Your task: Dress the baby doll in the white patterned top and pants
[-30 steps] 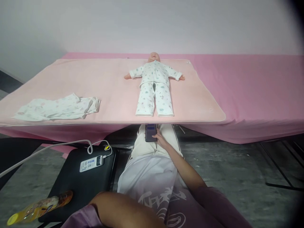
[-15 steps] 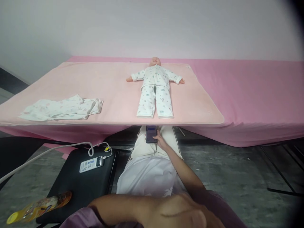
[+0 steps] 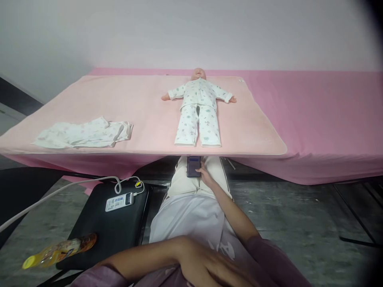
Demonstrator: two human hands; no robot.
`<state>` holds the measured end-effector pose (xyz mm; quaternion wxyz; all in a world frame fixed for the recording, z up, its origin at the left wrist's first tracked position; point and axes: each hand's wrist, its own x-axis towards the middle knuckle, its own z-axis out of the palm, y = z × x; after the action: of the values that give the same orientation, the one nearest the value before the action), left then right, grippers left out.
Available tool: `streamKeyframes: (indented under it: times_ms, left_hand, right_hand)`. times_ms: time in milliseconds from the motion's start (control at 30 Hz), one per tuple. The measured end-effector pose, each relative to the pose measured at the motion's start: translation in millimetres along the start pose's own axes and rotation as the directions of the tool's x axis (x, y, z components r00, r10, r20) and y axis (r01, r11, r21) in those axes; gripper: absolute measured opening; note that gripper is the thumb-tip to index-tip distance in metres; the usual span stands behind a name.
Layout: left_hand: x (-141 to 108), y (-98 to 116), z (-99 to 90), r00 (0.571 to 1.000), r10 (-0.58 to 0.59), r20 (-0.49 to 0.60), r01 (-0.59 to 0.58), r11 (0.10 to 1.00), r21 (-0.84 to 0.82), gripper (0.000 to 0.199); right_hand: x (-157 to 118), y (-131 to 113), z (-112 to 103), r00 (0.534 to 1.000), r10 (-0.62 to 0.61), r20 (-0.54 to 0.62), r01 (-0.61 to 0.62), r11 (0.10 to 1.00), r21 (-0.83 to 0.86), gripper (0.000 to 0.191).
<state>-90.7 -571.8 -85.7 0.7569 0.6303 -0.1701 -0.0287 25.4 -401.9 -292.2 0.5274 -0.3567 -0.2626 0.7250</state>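
Observation:
My right hand [image 3: 206,176] is on my lap, holding a dark smartphone [image 3: 194,166] by its right edge with the thumb over the lit screen. The phone's top end is close under the table edge. My left hand [image 3: 206,263] lies across the front of my body, its fingers stretched out and partly cut off by the frame's bottom; I see nothing in it. Ahead on the table, a baby doll [image 3: 199,93] lies on its back, arms spread, dressed in a white patterned top and trousers. White patterned baby clothes [image 3: 83,133] lie folded to its left.
A pink pad [image 3: 143,99] lies over the pink tablecloth [image 3: 323,115]. On the left, a black chair [image 3: 110,231] bears a white power bank [image 3: 119,202] with a cable and a yellow-capped bottle [image 3: 60,252] on its side. Metal legs [image 3: 356,215] stand at right.
My left hand has moved down and slightly left, closer against my body. The view has shifted a little. My right hand stays on the smartphone.

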Motion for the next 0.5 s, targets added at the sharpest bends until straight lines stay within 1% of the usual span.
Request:
streamKeyframes:
  times_ms: [67, 100, 200, 300, 367, 400, 500]
  left_hand:
    - [-10.1, -1.3, -7.0, 0.997, 0.072, 0.034, -0.073, 0.997, 0.020, 0.088]
    - [-15.3, 0.6, -9.8, 0.997, 0.075, 0.021, -0.076, 0.996, 0.045, 0.086]
    - [-28.2, 8.1, -13.9, 0.995, 0.006, -0.104, 0.010, 0.988, 0.153, 0.071]
    - [-36.6, 4.1, -15.6, 0.972, -0.041, -0.230, 0.104, 0.958, 0.266, 0.062]
    - [-42.3, -6.2, -18.5, 0.942, -0.079, -0.325, 0.184, 0.935, 0.304, 0.059]
    - [-46.0, -12.3, -20.5, 0.919, -0.100, -0.382, 0.231, 0.921, 0.313, 0.057]
    - [-59.8, -28.0, -25.5, 0.829, -0.158, -0.537, 0.370, 0.875, 0.313, 0.053]
  right_hand:
    - [0.0, 0.4, 0.1, 1.000, 0.003, -0.031, -0.002, 1.000, 0.020, 0.067]
    - [0.2, 0.6, 0.3, 0.999, 0.006, -0.045, -0.005, 1.000, 0.027, 0.068]
    - [1.6, 0.9, 1.2, 0.997, 0.010, -0.076, -0.007, 0.999, 0.039, 0.068]
    - [2.8, 1.1, 1.7, 0.996, 0.005, -0.091, -0.002, 0.999, 0.039, 0.064]
    - [2.7, 0.7, 1.4, 0.995, 0.003, -0.096, 0.001, 0.999, 0.038, 0.064]
    - [2.3, 0.5, 1.1, 0.995, 0.001, -0.098, 0.003, 0.999, 0.038, 0.064]
    - [0.7, -0.6, 0.2, 0.995, -0.002, -0.100, 0.005, 0.999, 0.034, 0.066]
